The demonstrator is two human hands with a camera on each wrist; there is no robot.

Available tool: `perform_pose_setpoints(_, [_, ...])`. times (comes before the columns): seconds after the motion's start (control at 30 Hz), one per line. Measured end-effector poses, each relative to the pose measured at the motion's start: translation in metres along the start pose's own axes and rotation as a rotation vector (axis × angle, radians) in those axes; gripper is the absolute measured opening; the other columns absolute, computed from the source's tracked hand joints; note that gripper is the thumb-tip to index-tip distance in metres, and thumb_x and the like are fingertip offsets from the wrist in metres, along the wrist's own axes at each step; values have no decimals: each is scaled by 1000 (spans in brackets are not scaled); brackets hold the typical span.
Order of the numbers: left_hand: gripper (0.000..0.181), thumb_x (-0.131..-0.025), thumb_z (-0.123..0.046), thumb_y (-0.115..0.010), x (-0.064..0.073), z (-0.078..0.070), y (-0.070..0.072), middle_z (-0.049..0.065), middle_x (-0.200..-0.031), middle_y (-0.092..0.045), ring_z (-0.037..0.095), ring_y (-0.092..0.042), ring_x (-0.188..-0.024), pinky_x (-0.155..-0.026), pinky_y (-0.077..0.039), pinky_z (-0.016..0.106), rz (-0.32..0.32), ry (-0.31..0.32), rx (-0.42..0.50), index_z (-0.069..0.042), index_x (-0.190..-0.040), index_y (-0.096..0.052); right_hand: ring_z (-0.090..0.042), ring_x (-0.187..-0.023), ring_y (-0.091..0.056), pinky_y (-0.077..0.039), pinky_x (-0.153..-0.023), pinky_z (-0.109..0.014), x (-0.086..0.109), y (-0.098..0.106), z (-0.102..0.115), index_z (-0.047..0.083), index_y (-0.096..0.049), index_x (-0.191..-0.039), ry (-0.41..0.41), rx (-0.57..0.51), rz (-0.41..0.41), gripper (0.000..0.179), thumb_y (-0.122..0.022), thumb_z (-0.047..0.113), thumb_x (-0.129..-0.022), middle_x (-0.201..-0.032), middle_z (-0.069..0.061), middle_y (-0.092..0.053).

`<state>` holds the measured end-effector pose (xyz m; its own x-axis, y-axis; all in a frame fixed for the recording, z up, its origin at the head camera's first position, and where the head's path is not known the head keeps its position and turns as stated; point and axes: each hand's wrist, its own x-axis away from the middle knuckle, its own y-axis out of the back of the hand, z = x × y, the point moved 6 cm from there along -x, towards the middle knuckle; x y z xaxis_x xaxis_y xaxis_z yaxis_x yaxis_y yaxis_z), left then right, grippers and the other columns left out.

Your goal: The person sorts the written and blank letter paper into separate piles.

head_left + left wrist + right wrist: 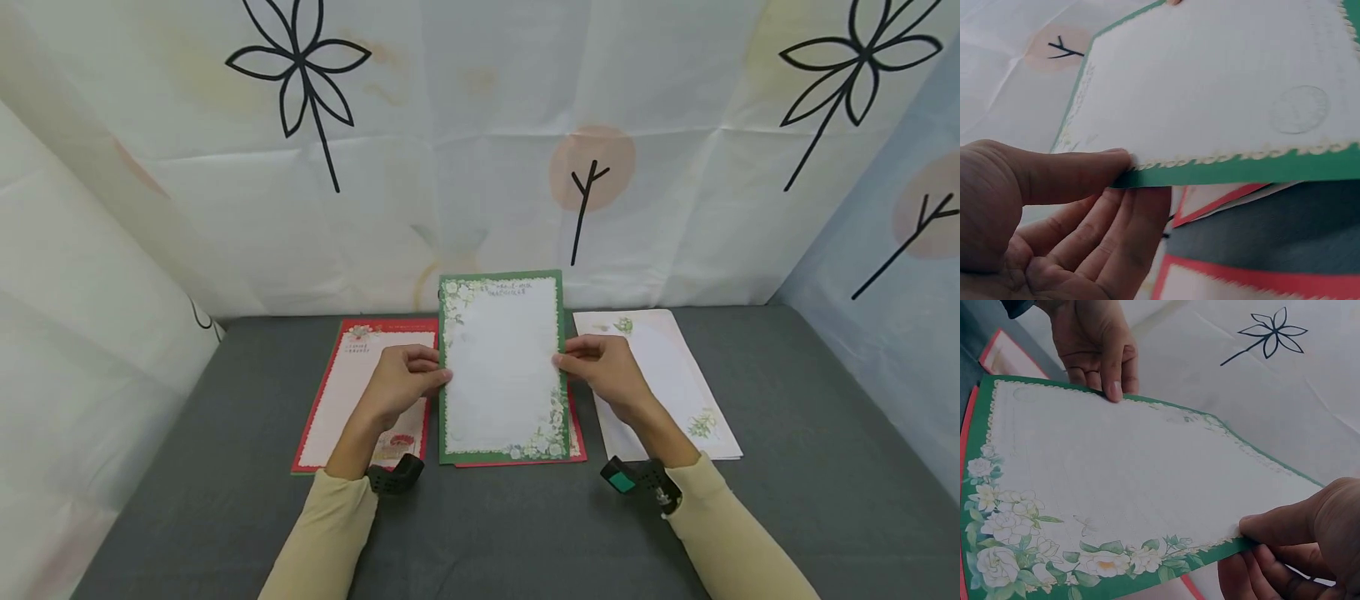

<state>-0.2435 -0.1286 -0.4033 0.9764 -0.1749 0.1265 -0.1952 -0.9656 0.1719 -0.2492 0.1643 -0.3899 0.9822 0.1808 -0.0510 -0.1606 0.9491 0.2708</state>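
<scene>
A sheet of green-bordered floral paper (501,367) is held up off the table between both hands. My left hand (408,379) pinches its left edge, thumb on the printed face and fingers behind, as the left wrist view shows. On the opposite edge my right hand (606,371) pinches the paper (1116,469) the same way. White flowers and green leaves run along the border, and small writing sits near the top. Beneath it, part of a red-bordered sheet (577,433) shows at the lower right.
To the left lies a red-bordered sheet (337,400) with a green edge under it. On the right is a stack of white sheets with leaf prints (660,383). The dark grey tabletop (517,533) meets a patterned cloth backdrop (480,167) at the back.
</scene>
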Motion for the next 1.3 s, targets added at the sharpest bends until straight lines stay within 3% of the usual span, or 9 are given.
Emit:
perform_pose_setpoints(0.17, [39, -95, -1, -68, 7, -9, 19, 28, -118, -66, 23, -73, -92, -88, -58, 45, 16, 17, -44, 15, -129, -55, -11, -84, -69, -58, -85, -37, -4, -16, 8, -16, -61, -121, -2, -75, 51, 31, -66, 4, -97, -104, -17, -71])
perform_pose_setpoints(0.4, [39, -98, -3, -65, 20, -13, 60, 25, -115, -66, 17, -70, -92, -90, -57, 46, 11, 35, -125, 17, -129, -52, -16, -81, -71, -59, -85, -43, -17, -52, 19, -15, -64, -117, -31, -147, 132, 29, -69, 2, -95, -99, -15, -71])
perform_pose_setpoints(0.57, [42, -99, -4, -64, 29, -9, 89, 23, -117, -65, 11, -68, -92, -90, -57, 42, -21, 49, -167, 18, -132, -49, -17, -77, -71, -58, -86, -50, -27, -84, 23, -14, -67, -113, -59, -192, 164, 25, -71, 0, -93, -94, -14, -71])
perform_pose_setpoints(0.73, [46, -100, -6, -63, 39, 3, 113, 19, -118, -65, 8, -66, -92, -90, -57, 40, -42, 103, -203, 17, -135, -45, -19, -75, -72, -59, -84, -49, -38, -113, 24, -13, -68, -111, -89, -205, 186, 25, -75, -1, -89, -93, -16, -72])
perform_pose_setpoints(0.9, [47, -101, -10, -64, 46, 10, 128, 20, -114, -69, 21, -70, -93, -90, -56, 43, -58, 184, -300, 17, -135, -46, -22, -74, -73, -60, -79, -43, -43, -135, 27, -13, -69, -109, -95, -173, 204, 25, -76, -2, -88, -91, -18, -73])
perform_pose_setpoints(1.07, [54, -101, -16, -65, 47, 18, 139, 29, -128, -62, 36, -68, -105, -100, -46, 58, -100, 233, -328, 15, -141, -45, -23, -72, -73, -61, -75, -37, -49, -150, 25, -12, -70, -109, -93, -115, 183, 25, -77, -2, -87, -90, -18, -74])
perform_pose_setpoints(1.17, [53, -99, -18, -69, 45, 25, 144, 22, -122, -67, 29, -70, -99, -100, -45, 59, -172, 238, -304, 12, -139, -50, -21, -70, -73, -61, -73, -36, -51, -157, 22, -11, -71, -107, -83, -82, 166, 24, -78, -2, -86, -88, -16, -73])
perform_pose_setpoints(1.3, [48, -96, -18, -73, 41, 34, 148, 3, -103, -73, 13, -69, -86, -92, -52, 49, -259, 244, -273, 8, -133, -58, -19, -67, -72, -61, -69, -34, -54, -161, 19, -9, -72, -104, -75, -16, 132, 23, -79, 0, -85, -86, -13, -74])
